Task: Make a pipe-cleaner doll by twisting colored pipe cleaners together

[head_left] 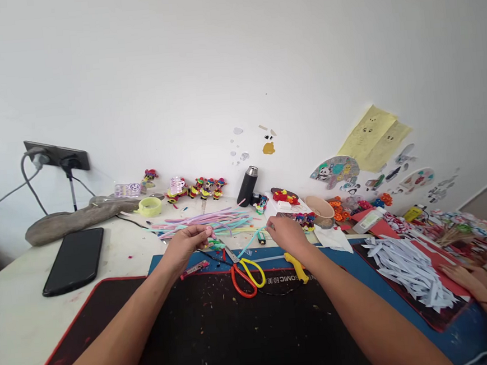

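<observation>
My left hand [189, 240] pinches a small pink fuzzy piece [209, 231] between thumb and fingertips. Its exact shape is too small to make out. Across from it, the closed fingers of my right hand [284, 232] hold the upper end of a turquoise pipe cleaner [251, 242], which slants down to the left. Between and below both hands lie scissors [243, 281] with one red and one yellow handle. Behind my hands spreads a pile of pastel pipe cleaners [204, 222]. A yellow-handled glue gun [296, 267] rests under my right wrist.
A phone [75, 262] and driftwood [90, 217] are at left. Small colourful figures [206, 188], a black flask [248, 186] and a round container [319, 210] line the wall. White paper strips [410, 270] lie at right, near another person's hand [459, 278].
</observation>
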Demonstrator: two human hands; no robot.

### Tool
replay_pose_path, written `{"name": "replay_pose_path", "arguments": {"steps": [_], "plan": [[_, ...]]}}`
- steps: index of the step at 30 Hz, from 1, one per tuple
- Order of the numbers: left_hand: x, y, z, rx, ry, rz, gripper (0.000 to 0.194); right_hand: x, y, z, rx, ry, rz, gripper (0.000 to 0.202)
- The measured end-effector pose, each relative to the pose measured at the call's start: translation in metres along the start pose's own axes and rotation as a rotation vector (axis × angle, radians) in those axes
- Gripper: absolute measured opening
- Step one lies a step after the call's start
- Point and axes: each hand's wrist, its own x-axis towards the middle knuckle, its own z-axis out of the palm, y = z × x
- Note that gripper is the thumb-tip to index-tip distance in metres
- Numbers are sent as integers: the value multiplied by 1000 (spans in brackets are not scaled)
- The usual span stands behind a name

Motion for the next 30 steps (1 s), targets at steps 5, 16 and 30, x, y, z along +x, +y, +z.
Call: {"name": "replay_pose_path", "arguments": {"steps": [5, 16, 30], "plan": [[2, -3, 0, -2, -1, -6, 48, 33, -18, -14, -4, 72, -26, 23], [0, 0, 3, 70, -4, -19, 48, 65, -46, 19, 140, -12, -49, 41], [-2, -3, 4, 94, -74, -19, 47, -65, 77, 25, -8, -214, 276, 46]]}}
